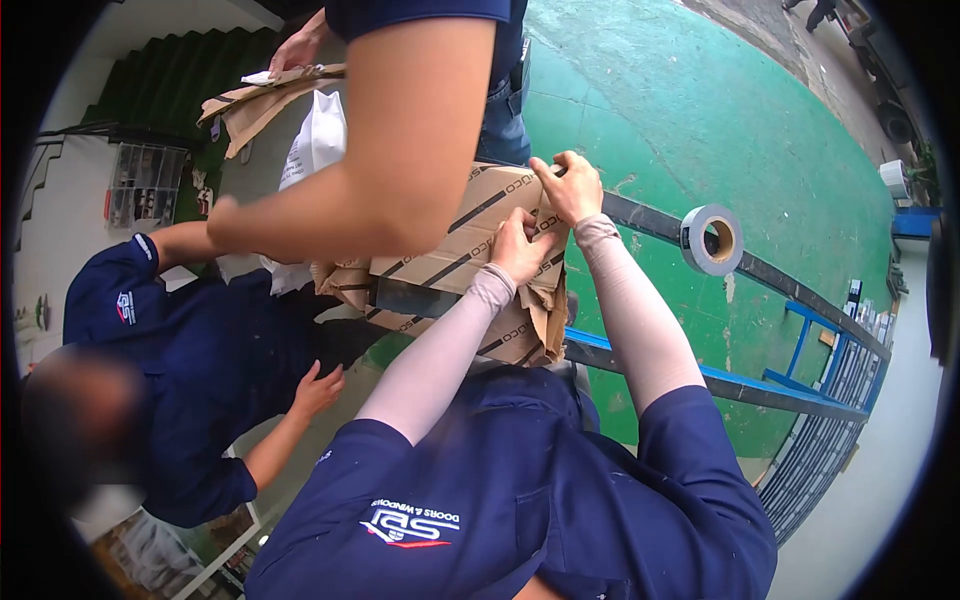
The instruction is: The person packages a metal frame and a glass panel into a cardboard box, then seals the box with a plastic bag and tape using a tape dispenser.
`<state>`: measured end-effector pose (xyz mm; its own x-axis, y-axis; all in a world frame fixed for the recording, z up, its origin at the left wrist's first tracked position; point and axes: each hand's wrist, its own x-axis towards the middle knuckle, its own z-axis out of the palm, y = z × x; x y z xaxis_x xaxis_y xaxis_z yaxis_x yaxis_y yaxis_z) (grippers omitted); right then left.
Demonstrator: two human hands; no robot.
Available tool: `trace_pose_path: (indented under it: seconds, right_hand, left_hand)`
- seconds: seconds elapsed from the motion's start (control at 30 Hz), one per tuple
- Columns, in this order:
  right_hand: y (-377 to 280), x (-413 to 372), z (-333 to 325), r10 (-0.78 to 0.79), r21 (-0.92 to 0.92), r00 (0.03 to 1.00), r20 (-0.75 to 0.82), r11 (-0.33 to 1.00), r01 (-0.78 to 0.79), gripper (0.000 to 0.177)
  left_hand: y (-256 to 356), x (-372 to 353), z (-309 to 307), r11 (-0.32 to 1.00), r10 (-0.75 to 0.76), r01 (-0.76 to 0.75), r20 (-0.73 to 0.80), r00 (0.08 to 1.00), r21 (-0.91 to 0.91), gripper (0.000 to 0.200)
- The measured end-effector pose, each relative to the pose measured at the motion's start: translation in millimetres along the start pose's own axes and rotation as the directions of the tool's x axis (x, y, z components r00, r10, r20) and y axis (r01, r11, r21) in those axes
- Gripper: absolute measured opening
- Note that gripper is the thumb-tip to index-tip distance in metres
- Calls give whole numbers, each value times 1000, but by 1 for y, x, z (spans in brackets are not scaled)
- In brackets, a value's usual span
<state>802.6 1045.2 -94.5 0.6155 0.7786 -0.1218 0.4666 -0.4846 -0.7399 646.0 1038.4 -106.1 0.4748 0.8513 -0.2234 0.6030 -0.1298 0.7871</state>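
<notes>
Brown printed cardboard (470, 215) with dark stripes is folded around a long dark piece in front of me. My left hand (517, 248) is closed at its right end, fingers and thumb bent against a cardboard fold. Just beyond it, my right hand (570, 188) grips the cardboard's far right corner, thumb and fingers over the edge. Below my hands a torn, crumpled flap hangs down. Some fingertips are hidden in the folds. To the right, a roll of grey tape (712, 240) rests on a black bar (650, 218) of the blue and black frame.
A co-worker's arm (400, 150) crosses over the cardboard's left part; that person's hand holds another cardboard piece (265, 100). A second co-worker (190, 350) is at the left. A white bag (318, 140) stands between them. The frame's blue rail (740, 388) runs right over the green floor (640, 110).
</notes>
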Motion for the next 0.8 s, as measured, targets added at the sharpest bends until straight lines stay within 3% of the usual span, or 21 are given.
trace_pose_path:
  seconds: [0.13,0.2,0.23,0.27,0.33,0.4,0.47,0.53,0.6,0.67,0.73,0.8]
  right_hand:
    - [-16,-11,13,95,-65,993,-71,993,-100,52]
    - [-12,-12,22,-49,-170,974,-220,985,11,51]
    - [-9,-11,29,-137,-272,945,-298,961,53,48]
    - [-5,-12,35,-227,-372,902,-368,925,80,46]
    - [-4,-14,37,-383,-435,821,-424,881,187,41]
    - [-4,-13,36,-477,-448,789,-387,845,291,35]
    - [-3,-11,37,-583,-547,781,-223,738,395,31]
    - [-6,-5,38,-487,-484,861,-147,794,367,28]
    - [-11,-4,37,-439,-545,895,-84,772,327,29]
    - [-12,-4,38,-448,-552,888,-100,768,325,29]
    - [-15,-1,39,-446,-569,892,-77,754,328,29]
    - [-12,-1,38,-438,-589,896,-74,744,315,30]
  left_hand:
    - [-2,-1,3,999,-43,43,-12,999,-32,43]
    - [-7,-4,-4,987,39,-36,20,999,-154,42]
    - [2,-9,-15,996,69,-66,52,996,-61,43]
    - [0,-14,-21,956,293,-292,-69,954,20,51]
    - [3,-18,-41,935,311,-286,-93,946,211,61]
    - [-11,-8,-60,937,286,-253,-117,951,241,67]
    - [-31,1,-75,852,362,-219,-234,902,475,68]
    - [-37,4,-93,860,342,-193,-253,905,473,71]
    - [-26,-7,-117,864,396,-233,-317,862,445,69]
    - [-23,-18,-135,869,395,-182,-422,816,460,62]
    - [-28,-30,-149,955,286,-219,-425,859,201,53]
    - [-30,-49,-143,971,235,-192,-390,890,146,47]
